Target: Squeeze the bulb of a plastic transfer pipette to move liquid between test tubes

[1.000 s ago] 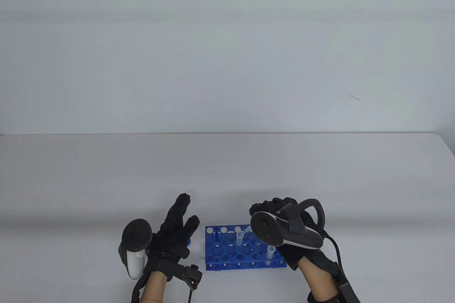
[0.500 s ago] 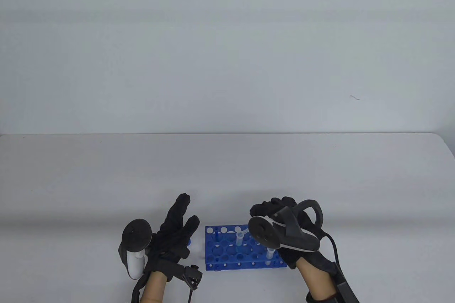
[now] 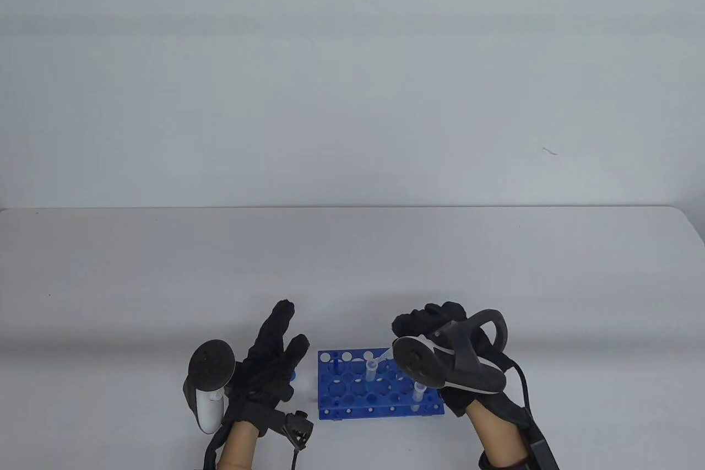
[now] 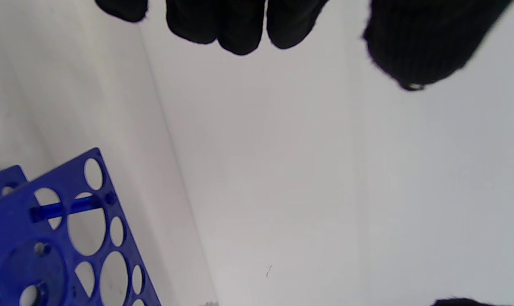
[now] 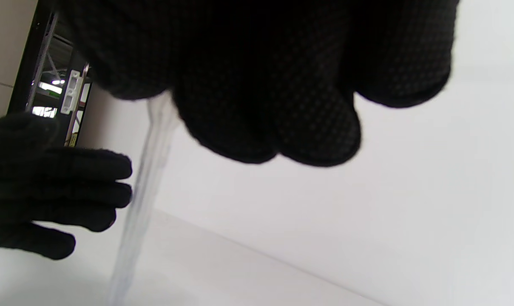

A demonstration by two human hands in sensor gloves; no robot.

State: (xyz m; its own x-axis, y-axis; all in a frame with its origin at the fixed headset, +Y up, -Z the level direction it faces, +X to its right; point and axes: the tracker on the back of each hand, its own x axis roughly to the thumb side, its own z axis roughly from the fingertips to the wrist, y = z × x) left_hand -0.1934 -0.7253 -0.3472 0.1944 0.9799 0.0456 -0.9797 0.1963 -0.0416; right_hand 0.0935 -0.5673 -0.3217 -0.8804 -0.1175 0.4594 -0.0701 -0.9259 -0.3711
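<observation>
place: lab bench | evidence: blue tube rack (image 3: 380, 387) (tubes standing in it), white table (image 3: 165, 271)

Worktop (image 3: 352, 271) — showing as smooth, matt, pale grey. Rack (image 3: 352, 387) — reading as moulded blue plastic, slightly glossy, with round holes cut through it. Test tubes (image 3: 371, 373) — looking like clear, smooth plastic. Pipette (image 5: 146, 178) — appearing as thin translucent plastic. Left hand (image 3: 272, 357) and right hand (image 3: 440, 327) are wearing black knitted cloth with a dotted, rough texture; the trackers (image 3: 208, 382) are showing matt hard plastic, black and white.
</observation>
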